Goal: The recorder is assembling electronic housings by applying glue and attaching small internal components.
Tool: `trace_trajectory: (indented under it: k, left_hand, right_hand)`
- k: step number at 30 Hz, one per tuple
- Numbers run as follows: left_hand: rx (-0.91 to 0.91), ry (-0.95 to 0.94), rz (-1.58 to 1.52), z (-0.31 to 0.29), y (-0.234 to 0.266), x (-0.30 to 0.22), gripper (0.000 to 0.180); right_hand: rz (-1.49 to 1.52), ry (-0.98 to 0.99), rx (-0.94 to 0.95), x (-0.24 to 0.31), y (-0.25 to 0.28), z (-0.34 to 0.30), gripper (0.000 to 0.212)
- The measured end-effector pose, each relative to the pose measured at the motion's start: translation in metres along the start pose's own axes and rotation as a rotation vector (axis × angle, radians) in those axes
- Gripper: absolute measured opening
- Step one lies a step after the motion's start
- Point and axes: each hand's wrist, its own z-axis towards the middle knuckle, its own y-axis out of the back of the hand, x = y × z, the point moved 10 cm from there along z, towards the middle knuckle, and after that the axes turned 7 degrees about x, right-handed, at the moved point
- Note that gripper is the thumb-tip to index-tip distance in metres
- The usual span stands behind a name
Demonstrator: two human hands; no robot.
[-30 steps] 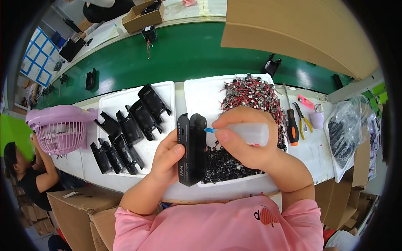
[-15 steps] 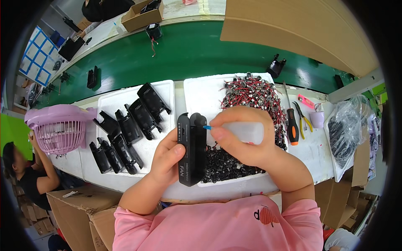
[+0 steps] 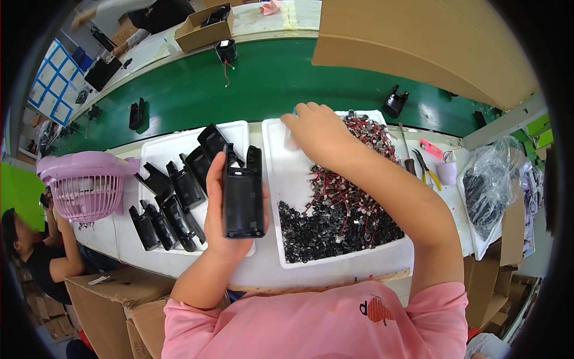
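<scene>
My left hand (image 3: 224,197) grips a black plastic housing shell (image 3: 244,200) upright, its forked end pointing away from me. At the far left corner of the right white foam tray (image 3: 276,179), my right hand (image 3: 320,131) is closed round a whitish squeeze bottle (image 3: 290,142). The bottle is mostly hidden and blurred; a bit of its blue tip shows by the fingers. Several more black shells (image 3: 185,184) lie on the left foam tray (image 3: 239,127). Below my right forearm, the right tray holds small black parts (image 3: 317,236) and red-wired components (image 3: 335,188).
A lilac fan (image 3: 86,185) stands at the left. Pliers (image 3: 429,170), a screwdriver (image 3: 409,166) and a pink cutter (image 3: 430,148) lie at the right, near a bag of black parts (image 3: 487,197). Beyond runs a green belt (image 3: 269,81). Other people work at the left and far left.
My right hand has carried the squeeze bottle away from the shell, to the far left of the right tray. My left hand has turned the shell and moved it slightly left.
</scene>
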Motion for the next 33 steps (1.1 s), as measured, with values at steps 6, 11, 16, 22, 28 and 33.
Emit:
trace_trajectory:
  k: [6, 11, 16, 22, 28, 33]
  left_hand:
    - [-0.054, 0.045, -0.234, 0.001, -0.002, 0.0, 0.086]
    - [0.059, 0.171, -0.145, 0.001, -0.008, 0.013, 0.083]
    - [0.087, 0.144, 0.1, -0.002, -0.012, 0.008, 0.068]
    - [0.114, 0.03, 0.028, 0.003, -0.011, 0.001, 0.057]
    - [0.026, 0.065, 0.025, -0.001, -0.003, 0.006, 0.05]
    - [0.084, 0.272, 0.126, 0.001, -0.009, 0.027, 0.046]
  right_hand:
    - [0.074, 0.169, -0.095, 0.06, 0.022, -0.048, 0.01]
    - [0.237, 0.257, -0.075, 0.082, -0.005, -0.07, 0.01]
    - [0.224, 0.254, -0.078, 0.084, -0.008, -0.071, 0.007]
    - [0.256, 0.202, -0.105, 0.07, -0.002, -0.077, 0.009]
    - [0.572, 0.054, -0.062, 0.032, 0.014, -0.076, 0.011]
    - [0.878, -0.015, -0.112, 0.02, 0.022, -0.081, 0.008]
